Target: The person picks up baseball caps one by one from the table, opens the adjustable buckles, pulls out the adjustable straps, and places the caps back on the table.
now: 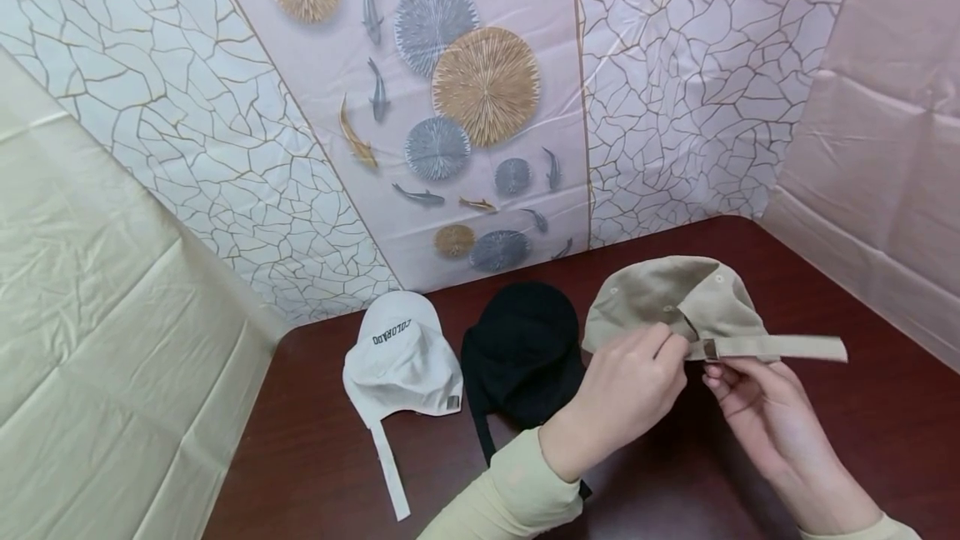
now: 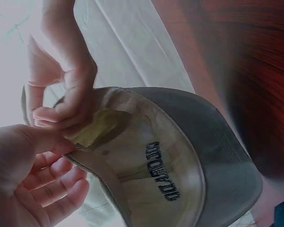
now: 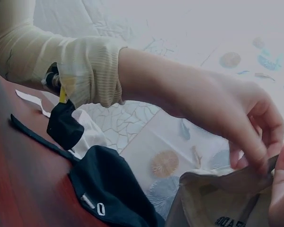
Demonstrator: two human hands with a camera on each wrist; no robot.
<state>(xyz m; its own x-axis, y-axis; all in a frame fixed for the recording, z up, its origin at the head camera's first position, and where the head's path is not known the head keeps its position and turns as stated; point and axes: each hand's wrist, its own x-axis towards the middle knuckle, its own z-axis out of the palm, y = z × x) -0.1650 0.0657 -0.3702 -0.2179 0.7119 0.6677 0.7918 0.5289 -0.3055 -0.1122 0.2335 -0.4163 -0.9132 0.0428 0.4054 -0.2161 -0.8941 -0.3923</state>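
Note:
A beige baseball cap [image 1: 660, 298] is held up over the right side of the table, its back facing me. Its strap [image 1: 780, 347] passes through a metal buckle [image 1: 710, 348], and the loose end sticks out to the right. My left hand [image 1: 622, 390] pinches the back edge just left of the buckle. Below the buckle, my right hand [image 1: 772, 415] holds the lower edge between thumb and fingers, palm partly turned up. In the left wrist view the cap's brim [image 2: 232, 156] and dark lettering [image 2: 163, 172] show; both hands meet at the back edge.
A white cap [image 1: 405, 357] with COLORADO lettering lies at the left, its strap hanging loose toward me. Beside it is a black cap [image 1: 525, 348], partly behind my left forearm, its strap also loose. Patterned cloth walls [image 1: 675, 65] enclose the dark red table [image 1: 300, 440].

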